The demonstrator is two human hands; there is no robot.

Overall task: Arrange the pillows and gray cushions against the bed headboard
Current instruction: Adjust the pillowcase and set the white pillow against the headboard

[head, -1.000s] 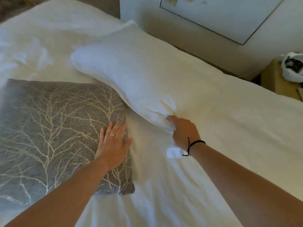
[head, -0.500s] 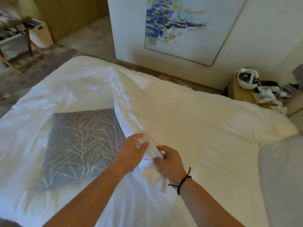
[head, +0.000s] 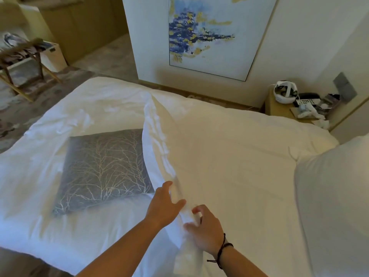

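Hands were both at the near edge of the pillow [head: 165,148]. Left hand [head: 162,204] lay against its left face, fingers spread, thumb hooked over the edge, more a brace than a clamp. Right hand [head: 205,230] was curled round the near corner, fingertips pinching a fold of the case. Black band on the right wrist.

Pillow was stood up on its long edge across the middle of the bed [head: 229,156], tilted a bit, far end pointing at the wall. Not at the headboard, which wasn't in view.

Cushion [head: 103,168], gray with a branch pattern, lay flat on the bed just left of the pillow, touching or nearly so; contact line was hidden. Second white pillow [head: 335,196] sat at the right edge of the view, well apart. Nightstand [head: 279,108] with clutter was beyond the bed, painting [head: 215,37] on the wall behind.

Handling, my read: pillow looked light and very soft, with a loose, wrinkled case. Held by one corner it would likely sag and fold. Better to take both short ends, or the filling through the case rather than bare fabric, since the case alone could slip. Nothing fragile. Cushion looked firmer and squarer, so an edge hold should do.
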